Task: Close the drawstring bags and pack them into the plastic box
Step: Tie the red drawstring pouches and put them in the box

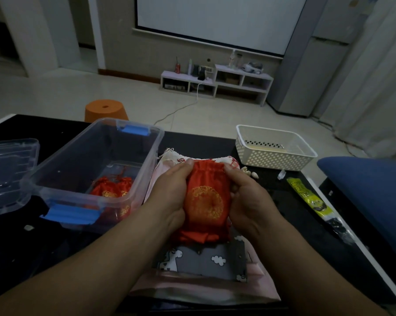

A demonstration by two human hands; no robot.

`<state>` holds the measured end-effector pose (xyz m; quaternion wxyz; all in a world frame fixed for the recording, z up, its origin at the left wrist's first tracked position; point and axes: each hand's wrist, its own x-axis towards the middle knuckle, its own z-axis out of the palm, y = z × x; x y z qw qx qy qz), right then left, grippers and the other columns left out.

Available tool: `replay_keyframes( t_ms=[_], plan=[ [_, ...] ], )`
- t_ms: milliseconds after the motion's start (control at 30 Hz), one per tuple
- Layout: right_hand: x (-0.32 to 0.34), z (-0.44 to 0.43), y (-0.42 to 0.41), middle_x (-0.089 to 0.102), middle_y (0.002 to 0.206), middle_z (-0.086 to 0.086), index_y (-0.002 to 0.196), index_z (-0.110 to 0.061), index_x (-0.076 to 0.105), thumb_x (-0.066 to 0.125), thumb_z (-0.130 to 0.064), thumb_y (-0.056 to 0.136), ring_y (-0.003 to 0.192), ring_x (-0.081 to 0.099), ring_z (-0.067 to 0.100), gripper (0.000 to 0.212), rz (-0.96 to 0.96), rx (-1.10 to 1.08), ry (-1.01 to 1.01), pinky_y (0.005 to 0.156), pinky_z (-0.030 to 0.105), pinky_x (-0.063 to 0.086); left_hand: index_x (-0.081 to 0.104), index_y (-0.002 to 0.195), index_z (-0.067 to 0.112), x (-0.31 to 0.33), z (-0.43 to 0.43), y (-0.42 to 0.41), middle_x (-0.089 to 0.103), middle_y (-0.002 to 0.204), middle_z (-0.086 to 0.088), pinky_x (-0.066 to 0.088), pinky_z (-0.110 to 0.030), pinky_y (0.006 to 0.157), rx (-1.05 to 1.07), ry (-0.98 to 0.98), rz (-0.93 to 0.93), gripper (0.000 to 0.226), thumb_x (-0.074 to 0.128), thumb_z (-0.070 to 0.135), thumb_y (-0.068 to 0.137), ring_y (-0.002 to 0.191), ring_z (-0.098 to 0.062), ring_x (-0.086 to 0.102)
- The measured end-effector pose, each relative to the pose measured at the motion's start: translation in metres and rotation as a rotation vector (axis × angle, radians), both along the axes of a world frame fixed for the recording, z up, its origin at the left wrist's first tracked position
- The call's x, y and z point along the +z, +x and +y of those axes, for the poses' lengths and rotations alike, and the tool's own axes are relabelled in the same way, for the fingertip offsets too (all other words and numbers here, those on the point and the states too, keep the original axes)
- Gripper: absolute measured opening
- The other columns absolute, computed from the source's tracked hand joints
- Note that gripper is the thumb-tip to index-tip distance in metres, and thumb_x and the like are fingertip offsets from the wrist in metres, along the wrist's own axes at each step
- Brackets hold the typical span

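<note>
One red bag [205, 197] with a round gold emblem is grasped from either side by two hands, the left hand [169, 197] curled round its left edge and the right hand [249, 199] round its right edge, with a thumb set at each end of the gathered neck. The bag is held just above a heap of more red bags [199, 236], whose number cannot be counted because they are bunched together and partly covered by the hands. Beneath the heap one grey bag [204, 263] printed with white clouds and an animal is laid, and under it pale pink bags [204, 290] are stacked; further pale bags [173, 157] are seen beyond the hands, mostly hidden. To the left, one clear plastic box [152, 153] with two blue latches is stood open on the black table [283, 208]; at least two red packed bags [111, 189] are lain side by side in it, and any others are blurred by the wall. One clear lid [10, 174] is placed left of the box and is cut off by the frame edge. To the right, one white perforated basket [267, 158] is set, with something pale on its floor that cannot be identified. Near it a few small shells [249, 174] and one yellow packet [311, 197] are lain.
</note>
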<state>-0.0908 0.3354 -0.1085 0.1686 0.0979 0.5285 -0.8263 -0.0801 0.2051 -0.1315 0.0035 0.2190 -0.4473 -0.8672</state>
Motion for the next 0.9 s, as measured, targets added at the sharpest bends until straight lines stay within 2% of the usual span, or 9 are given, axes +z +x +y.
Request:
replay_keyframes(
  t_ms=[200,300,367,500,600,667,733,800,900],
  plan=[
    [-0.001,-0.001,-0.003,0.078,0.093,0.009,0.100,-0.013,0.075,0.064,-0.028,0.101,0.090,0.074,0.026,0.018,-0.030,-0.023,-0.062,0.080,0.048,0.061,0.074,0.095,0.015,-0.002,-0.001,0.000,0.076,0.080,-0.009,0.062,-0.037,0.062,0.039,0.015,-0.002,0.018,0.063,0.027,0.103,0.064,-0.021,0.074],
    [-0.001,0.004,-0.005,0.077,0.094,0.004,0.099,-0.015,0.072,0.054,-0.024,0.107,0.092,0.072,0.019,0.021,0.027,-0.027,-0.089,0.086,0.039,0.056,0.068,0.088,0.014,-0.003,-0.004,-0.003,0.069,0.070,-0.004,0.053,-0.022,0.045,0.128,0.003,0.021,0.028,0.052,0.025,0.108,0.048,-0.010,0.064],
    [0.000,0.007,-0.006,0.077,0.097,0.001,0.104,-0.015,0.069,0.050,-0.023,0.108,0.095,0.071,0.017,0.022,0.050,-0.042,-0.093,0.089,0.033,0.053,0.065,0.090,0.013,-0.001,-0.006,-0.003,0.068,0.067,-0.003,0.047,-0.018,0.040,0.177,0.010,0.017,0.028,0.049,0.024,0.110,0.042,-0.007,0.060],
    [0.002,0.006,-0.005,0.069,0.085,0.002,0.106,-0.013,0.063,0.052,-0.018,0.107,0.087,0.069,0.017,0.013,0.039,-0.034,-0.161,0.095,0.034,0.053,0.066,0.093,0.013,-0.004,-0.004,-0.004,0.069,0.070,-0.004,0.047,-0.020,0.042,0.170,-0.049,0.038,0.028,0.049,0.027,0.110,0.044,-0.008,0.059],
    [0.002,0.006,-0.007,0.064,0.081,0.003,0.118,-0.008,0.064,0.053,-0.016,0.106,0.086,0.067,0.019,0.018,0.063,-0.043,-0.170,0.099,0.038,0.053,0.068,0.091,0.016,-0.009,-0.005,-0.006,0.069,0.070,-0.001,0.048,-0.022,0.047,0.116,-0.077,0.032,0.028,0.051,0.029,0.109,0.049,-0.007,0.060],
    [0.003,0.008,-0.011,0.065,0.079,0.002,0.123,-0.007,0.064,0.054,-0.016,0.106,0.082,0.068,0.018,0.021,0.089,-0.040,-0.163,0.093,0.036,0.055,0.069,0.089,0.017,-0.010,-0.007,-0.006,0.068,0.070,0.001,0.046,-0.022,0.049,0.077,-0.120,0.036,0.028,0.052,0.029,0.109,0.050,-0.006,0.058],
    [0.002,0.009,-0.016,0.064,0.077,0.000,0.118,-0.009,0.065,0.054,-0.015,0.106,0.072,0.065,0.012,0.017,0.111,-0.005,-0.142,0.076,0.027,0.056,0.069,0.089,0.017,-0.008,-0.007,-0.003,0.067,0.071,0.000,0.045,-0.023,0.052,0.024,-0.206,0.081,0.029,0.052,0.029,0.109,0.054,-0.007,0.057],
    [0.001,0.010,-0.019,0.062,0.077,0.000,0.106,-0.009,0.065,0.055,-0.014,0.106,0.062,0.056,0.008,0.012,0.124,0.083,-0.064,0.059,0.020,0.051,0.072,0.093,0.016,-0.001,-0.008,0.002,0.070,0.077,-0.002,0.052,-0.026,0.060,-0.029,-0.381,0.151,0.030,0.052,0.032,0.108,0.064,-0.012,0.063],
    [0.000,0.012,-0.022,0.063,0.077,0.001,0.094,-0.009,0.066,0.056,-0.014,0.105,0.059,0.053,0.006,0.015,0.120,0.253,0.097,0.054,0.020,0.048,0.076,0.101,0.025,0.013,-0.016,0.003,0.075,0.092,0.003,0.057,-0.019,0.071,-0.069,-0.754,0.319,0.024,0.057,0.038,0.105,0.082,-0.003,0.069]
  ],
)
